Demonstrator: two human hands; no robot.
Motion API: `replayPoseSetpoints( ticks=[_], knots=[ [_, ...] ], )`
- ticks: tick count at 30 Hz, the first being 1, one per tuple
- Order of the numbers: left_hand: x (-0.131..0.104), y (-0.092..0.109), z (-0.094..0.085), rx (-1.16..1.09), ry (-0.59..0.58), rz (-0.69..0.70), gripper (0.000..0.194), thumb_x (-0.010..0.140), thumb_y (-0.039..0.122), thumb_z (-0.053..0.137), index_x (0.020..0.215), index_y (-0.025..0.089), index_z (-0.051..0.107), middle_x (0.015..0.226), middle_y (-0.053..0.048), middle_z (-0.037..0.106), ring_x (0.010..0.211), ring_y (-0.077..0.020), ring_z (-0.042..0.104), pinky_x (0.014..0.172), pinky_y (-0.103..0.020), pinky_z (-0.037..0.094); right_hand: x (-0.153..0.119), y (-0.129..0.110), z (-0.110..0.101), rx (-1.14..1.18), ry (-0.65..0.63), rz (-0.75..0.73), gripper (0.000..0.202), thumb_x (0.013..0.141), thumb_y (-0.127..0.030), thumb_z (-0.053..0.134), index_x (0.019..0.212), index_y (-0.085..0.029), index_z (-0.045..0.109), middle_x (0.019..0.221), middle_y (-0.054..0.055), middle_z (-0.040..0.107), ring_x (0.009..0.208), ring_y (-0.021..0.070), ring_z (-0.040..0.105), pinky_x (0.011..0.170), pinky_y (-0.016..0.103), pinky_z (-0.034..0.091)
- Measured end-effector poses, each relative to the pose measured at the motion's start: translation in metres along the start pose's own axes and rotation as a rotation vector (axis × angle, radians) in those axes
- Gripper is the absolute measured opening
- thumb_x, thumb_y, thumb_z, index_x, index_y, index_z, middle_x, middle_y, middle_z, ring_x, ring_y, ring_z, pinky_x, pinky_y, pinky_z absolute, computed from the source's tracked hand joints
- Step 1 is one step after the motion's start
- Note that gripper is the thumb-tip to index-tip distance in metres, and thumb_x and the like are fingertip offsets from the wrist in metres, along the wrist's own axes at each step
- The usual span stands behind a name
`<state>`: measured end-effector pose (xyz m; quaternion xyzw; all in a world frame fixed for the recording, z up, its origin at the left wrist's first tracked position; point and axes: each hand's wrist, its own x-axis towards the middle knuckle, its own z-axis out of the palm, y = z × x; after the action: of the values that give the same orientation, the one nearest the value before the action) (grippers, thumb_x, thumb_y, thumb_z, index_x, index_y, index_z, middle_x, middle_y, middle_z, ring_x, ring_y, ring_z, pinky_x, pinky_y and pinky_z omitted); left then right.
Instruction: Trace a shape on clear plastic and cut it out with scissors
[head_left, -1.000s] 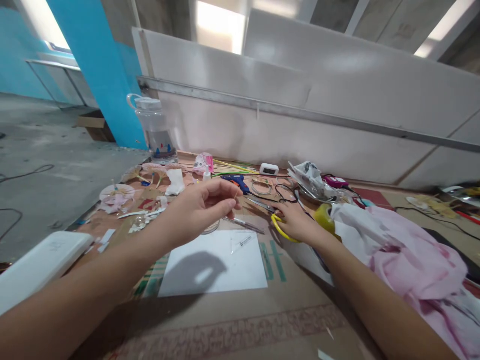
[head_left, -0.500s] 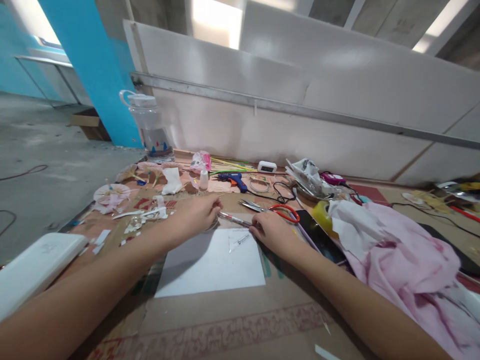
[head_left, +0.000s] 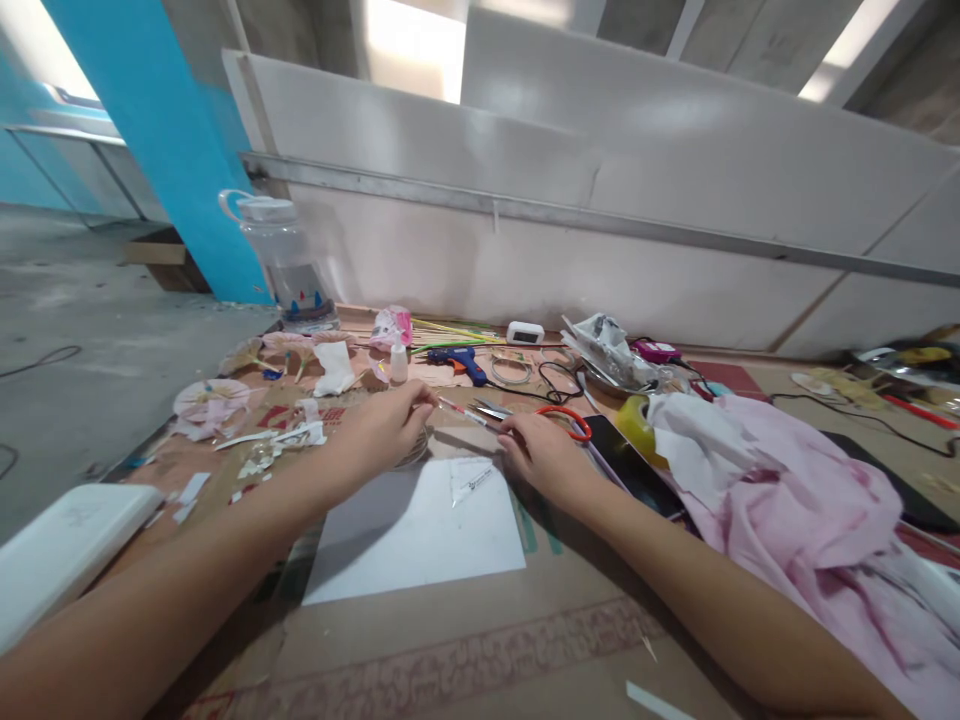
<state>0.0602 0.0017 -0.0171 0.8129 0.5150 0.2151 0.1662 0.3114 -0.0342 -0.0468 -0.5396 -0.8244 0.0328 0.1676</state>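
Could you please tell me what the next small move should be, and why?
Perhaps let the left hand release the pen so the right hand can bring it over the white sheet: both hands seem to hold the pen, one toward each end, and the sheet lies on the near side of it.

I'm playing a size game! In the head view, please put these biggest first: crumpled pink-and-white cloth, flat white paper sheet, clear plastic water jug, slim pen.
1. Crumpled pink-and-white cloth
2. White paper sheet
3. Clear water jug
4. Slim pen, partly covered

The jug stands farther from the camera.
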Motion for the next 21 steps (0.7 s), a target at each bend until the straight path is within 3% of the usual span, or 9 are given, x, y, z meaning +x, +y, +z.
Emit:
replayPoseSetpoints(
  ticks=[12, 21],
  knots=[
    [-0.007, 0.016, -0.014, -0.023, -0.013, 0.044, 0.025, 0.094, 0.034, 0.038, 0.100, 0.021, 0.058, 0.080, -0.002, 0.066, 0.072, -0.0193, 0.060, 0.064, -0.028, 0.037, -0.001, 0.004, -0.007, 0.030, 0.085, -0.044, 0.015, 0.097, -0.024, 0.050, 0.098, -0.016, 0.064, 0.095, 0.008, 0.070, 0.089, 0.0210, 0.062, 0.081, 0.032, 0.046],
    [-0.007, 0.019, -0.015, -0.045, 0.021, 0.052, 0.024, 0.092, 0.033, 0.043, 0.099, 0.020, 0.063, 0.088, -0.003, 0.069, 0.074, -0.0184, 0.061, 0.066, -0.029, 0.041, 0.017, 0.074, -0.022, -0.243, 0.104, 0.136, 0.020, 0.096, -0.018, 0.049, 0.101, -0.013, 0.068, 0.103, 0.014, 0.067, 0.100, 0.0265, 0.058, 0.089, 0.036, 0.042]
  ],
)
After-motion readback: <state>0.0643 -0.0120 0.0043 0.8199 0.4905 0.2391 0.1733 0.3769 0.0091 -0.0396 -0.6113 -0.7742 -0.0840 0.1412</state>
